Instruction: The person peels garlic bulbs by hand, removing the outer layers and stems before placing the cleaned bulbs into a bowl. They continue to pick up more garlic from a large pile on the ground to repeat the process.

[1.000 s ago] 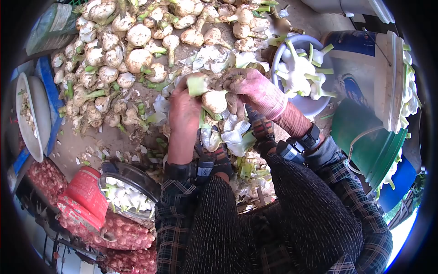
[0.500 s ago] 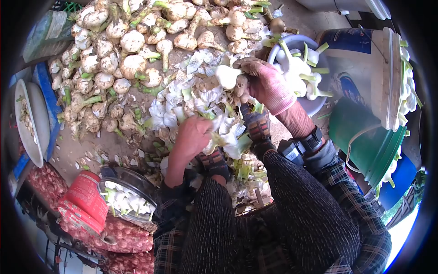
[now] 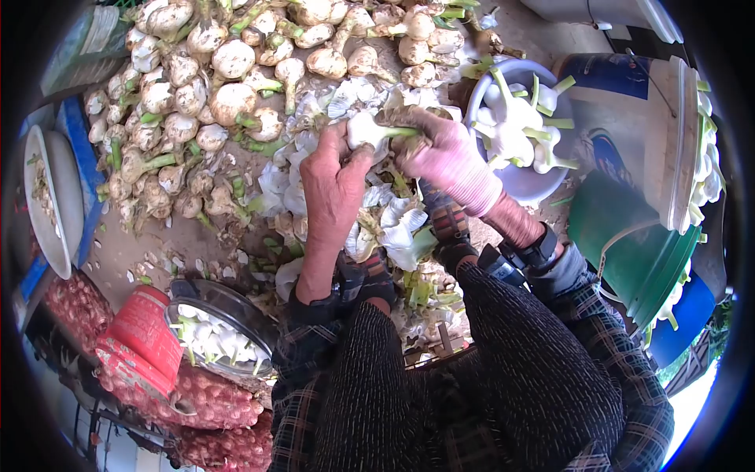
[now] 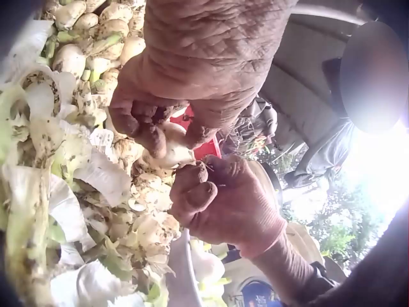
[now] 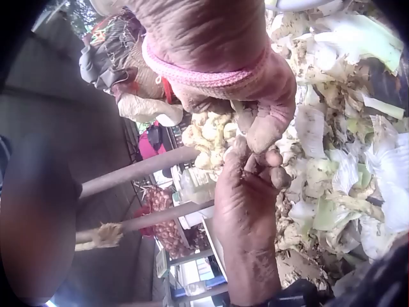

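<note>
In the head view a white garlic bulb (image 3: pixel 364 131) with a short green stem lies between the two hands. The bare left hand (image 3: pixel 333 185) pinches the bulb between thumb and fingers. The right hand (image 3: pixel 450 157), in a pink, soiled glove, has its fingers curled round the stem side. In the left wrist view the left hand (image 4: pixel 195 70) holds the pale bulb (image 4: pixel 174 146), and the right hand (image 4: pixel 233 208) meets it from below. The right wrist view shows the gloved right hand (image 5: pixel 223 70) against the left hand (image 5: pixel 248 211); the bulb is mostly hidden there.
Unpeeled garlic (image 3: pixel 233 102) is heaped at upper left, loose skins (image 3: pixel 401 228) beneath the hands. A bowl (image 3: pixel 541 186) of white bulbs stands right of the glove, beside large buckets (image 3: pixel 621 244). At lower left are another bowl (image 3: pixel 228 366) and a red container (image 3: pixel 145 334).
The left hand went down to the skins away from the bulb, then came back up and now pinches it. The bulb looks whiter than a second ago; its green stem is nearer the glove.
</note>
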`<move>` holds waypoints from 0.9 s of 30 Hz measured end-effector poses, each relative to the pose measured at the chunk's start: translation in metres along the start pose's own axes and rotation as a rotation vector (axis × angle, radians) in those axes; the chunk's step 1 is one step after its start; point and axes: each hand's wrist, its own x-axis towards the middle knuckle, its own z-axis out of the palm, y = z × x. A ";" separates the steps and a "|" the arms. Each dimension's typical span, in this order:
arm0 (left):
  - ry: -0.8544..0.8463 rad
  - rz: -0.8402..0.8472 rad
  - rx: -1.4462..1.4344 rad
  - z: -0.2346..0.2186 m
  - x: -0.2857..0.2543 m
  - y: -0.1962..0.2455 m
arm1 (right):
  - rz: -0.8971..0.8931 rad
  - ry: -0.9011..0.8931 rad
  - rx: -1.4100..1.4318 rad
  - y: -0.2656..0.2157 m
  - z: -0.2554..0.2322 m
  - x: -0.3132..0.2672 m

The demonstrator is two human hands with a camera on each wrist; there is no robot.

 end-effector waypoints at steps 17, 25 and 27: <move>0.032 0.028 0.152 -0.003 -0.004 -0.005 | -0.119 0.041 -0.201 0.001 0.007 -0.004; 0.097 -0.130 -0.365 -0.002 -0.007 -0.009 | 0.139 -0.012 0.293 0.011 0.003 -0.002; 0.087 -0.126 -0.328 -0.010 -0.008 -0.012 | 0.184 -0.024 0.328 0.008 0.002 -0.003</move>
